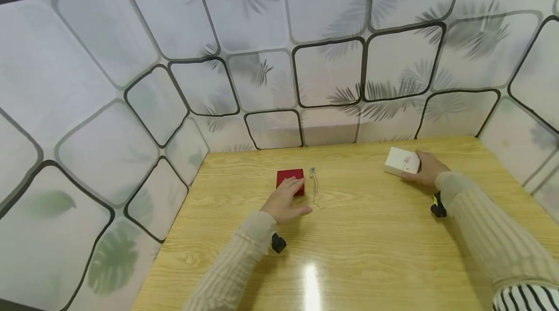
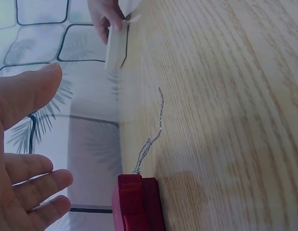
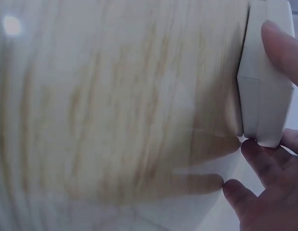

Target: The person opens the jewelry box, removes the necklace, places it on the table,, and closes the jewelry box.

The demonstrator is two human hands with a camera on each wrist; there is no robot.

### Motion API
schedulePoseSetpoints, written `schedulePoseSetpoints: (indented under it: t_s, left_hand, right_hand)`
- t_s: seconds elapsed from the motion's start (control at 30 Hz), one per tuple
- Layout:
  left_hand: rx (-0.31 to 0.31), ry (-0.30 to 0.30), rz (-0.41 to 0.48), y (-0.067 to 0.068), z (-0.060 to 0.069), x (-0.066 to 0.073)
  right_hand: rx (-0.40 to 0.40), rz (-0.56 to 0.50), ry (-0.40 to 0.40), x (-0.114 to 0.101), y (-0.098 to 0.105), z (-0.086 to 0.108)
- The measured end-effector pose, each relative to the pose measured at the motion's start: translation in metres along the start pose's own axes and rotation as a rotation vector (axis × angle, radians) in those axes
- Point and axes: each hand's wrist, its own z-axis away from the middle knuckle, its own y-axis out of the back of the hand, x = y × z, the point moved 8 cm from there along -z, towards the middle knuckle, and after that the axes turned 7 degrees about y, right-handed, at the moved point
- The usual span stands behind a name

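My left hand (image 1: 284, 203) is over the near side of a small red box (image 1: 289, 174), its fingers extended. In the left wrist view that red box (image 2: 139, 207), with what looks like a ribbon bow on its side, stands apart from the spread fingers. Just right of it a thin silver chain necklace (image 1: 315, 187) lies stretched along the table. At the right, my right hand (image 1: 428, 170) grips the right end of a white box (image 1: 398, 161) with a small reddish print on top. Seen from the right wrist, the thumb presses one face of the white box (image 3: 264, 82) and fingertips touch its end.
Both boxes and the chain are on a light wood-grain table (image 1: 349, 233). A patterned curtain or sheet (image 1: 327, 73) with dark outlines and leaf prints borders its back and sides. Small black devices (image 1: 278, 243) sit at both wrists. A bright glare spot shows near the front.
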Motion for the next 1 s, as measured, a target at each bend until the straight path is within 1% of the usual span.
schedulePoseSetpoints:
  t_s: [0.17,0.43,0.7,0.87,1.0]
  left_hand:
    - [0.004,0.0,-0.002,0.0,0.001,0.0]
    - [0.01,-0.008,-0.008,-0.001,0.002,0.0]
    - [0.011,-0.006,0.011,-0.003,0.003,-0.001]
    - [0.018,0.002,0.044,-0.006,0.001,0.004]
    - [0.004,0.018,0.097,-0.016,-0.004,0.014]
  right_hand:
    - [-0.036,-0.013,-0.028,0.006,-0.004,-0.001]
    - [-0.037,-0.093,-0.044,-0.005,-0.003,0.007]
    - [-0.038,-0.105,-0.084,-0.002,-0.012,0.015]
    - [-0.028,-0.125,-0.077,-0.009,-0.014,0.02]
    - [-0.021,-0.15,-0.057,-0.017,-0.014,0.026]
